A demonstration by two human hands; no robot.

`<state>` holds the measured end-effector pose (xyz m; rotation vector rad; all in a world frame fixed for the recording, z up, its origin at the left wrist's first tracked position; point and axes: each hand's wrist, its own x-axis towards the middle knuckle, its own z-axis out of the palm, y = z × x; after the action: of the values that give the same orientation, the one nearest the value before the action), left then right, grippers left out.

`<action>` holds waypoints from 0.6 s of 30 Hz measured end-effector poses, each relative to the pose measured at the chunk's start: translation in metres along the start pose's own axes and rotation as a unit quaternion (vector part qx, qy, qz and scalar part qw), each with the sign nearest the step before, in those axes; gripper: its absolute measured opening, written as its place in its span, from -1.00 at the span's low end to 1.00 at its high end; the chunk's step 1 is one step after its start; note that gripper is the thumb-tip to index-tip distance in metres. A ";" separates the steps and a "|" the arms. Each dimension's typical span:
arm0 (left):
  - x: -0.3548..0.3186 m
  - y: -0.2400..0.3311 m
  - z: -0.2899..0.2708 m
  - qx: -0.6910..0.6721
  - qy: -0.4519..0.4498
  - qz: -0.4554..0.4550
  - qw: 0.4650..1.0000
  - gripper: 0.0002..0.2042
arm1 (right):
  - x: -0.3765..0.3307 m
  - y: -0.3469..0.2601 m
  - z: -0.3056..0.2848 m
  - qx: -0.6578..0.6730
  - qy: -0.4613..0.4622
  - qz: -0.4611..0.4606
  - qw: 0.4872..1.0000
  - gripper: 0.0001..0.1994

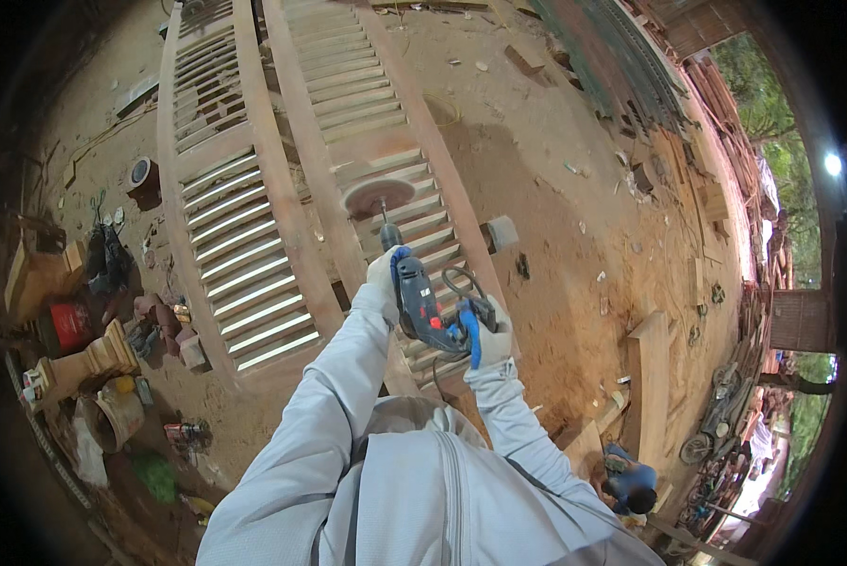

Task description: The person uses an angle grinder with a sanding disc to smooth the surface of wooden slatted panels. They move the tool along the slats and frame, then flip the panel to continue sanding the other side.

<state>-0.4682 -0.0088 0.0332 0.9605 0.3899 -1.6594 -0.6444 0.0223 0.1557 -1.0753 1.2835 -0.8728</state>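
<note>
Sanding is the step in hand: your hands grip the blue-and-black electric drill (421, 307), left hand (384, 274) clenched near its nose, right hand (489, 332) wrapped round its rear handle. Its round sanding disc (379, 197) rests on the reddish wooden louvred shutter (367, 151). Next, I judge, you need even pressure across the slats below the disc.

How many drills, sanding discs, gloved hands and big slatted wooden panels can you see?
Drills: 1
Sanding discs: 1
Gloved hands: 2, left hand, right hand
Slatted panels: 2, left panel, right panel
Total: 6
</note>
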 end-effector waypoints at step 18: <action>-0.092 -0.037 -0.131 -0.061 -0.007 0.172 0.983 -0.81 | -0.110 -0.013 -0.047 0.007 -0.300 0.108 0.948 -0.42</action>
<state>-0.4476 0.1533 0.0147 0.8697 0.2927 -1.3132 -0.7027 0.1163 0.2029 -1.0557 0.8551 -0.3403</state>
